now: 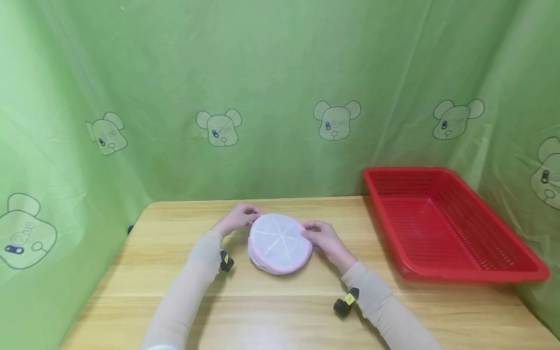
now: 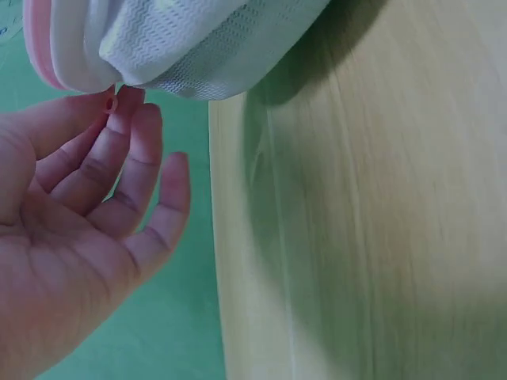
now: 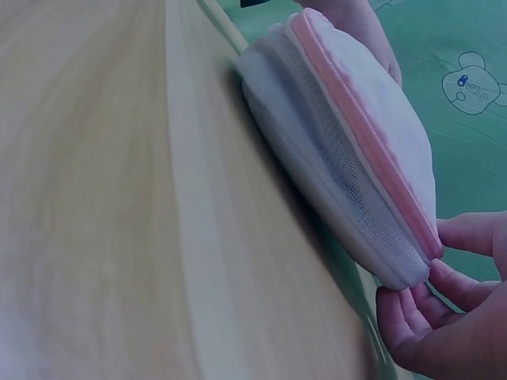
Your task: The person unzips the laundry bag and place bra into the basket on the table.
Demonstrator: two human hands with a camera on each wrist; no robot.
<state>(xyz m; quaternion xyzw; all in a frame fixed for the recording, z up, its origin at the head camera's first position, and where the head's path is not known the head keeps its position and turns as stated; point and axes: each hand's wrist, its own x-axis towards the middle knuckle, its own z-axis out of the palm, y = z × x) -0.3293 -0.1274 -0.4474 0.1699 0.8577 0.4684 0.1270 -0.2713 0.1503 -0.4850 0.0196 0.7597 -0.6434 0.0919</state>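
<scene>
A round white mesh laundry bag [image 1: 280, 241] with a pink zipper round its top rim is held low over the table, its lid marked with lines that cross at the middle. With thumb and forefinger, my left hand [image 1: 238, 218] pinches a small pink tab [image 2: 111, 104] at the bag's far left edge; its other fingers are loosely bent. On the opposite side my right hand [image 1: 325, 239] grips the rim, thumb on the lid and fingers under the edge. In the right wrist view the pink zipper [image 3: 360, 119] runs along the bag's side above grey-white mesh.
A red plastic basket [image 1: 402, 260] with perforated walls stands on the right of the wooden table [image 1: 280, 321]. Green curtains [image 1: 280, 58] printed with bear heads hang behind and on both sides. A small black device is strapped to each wrist.
</scene>
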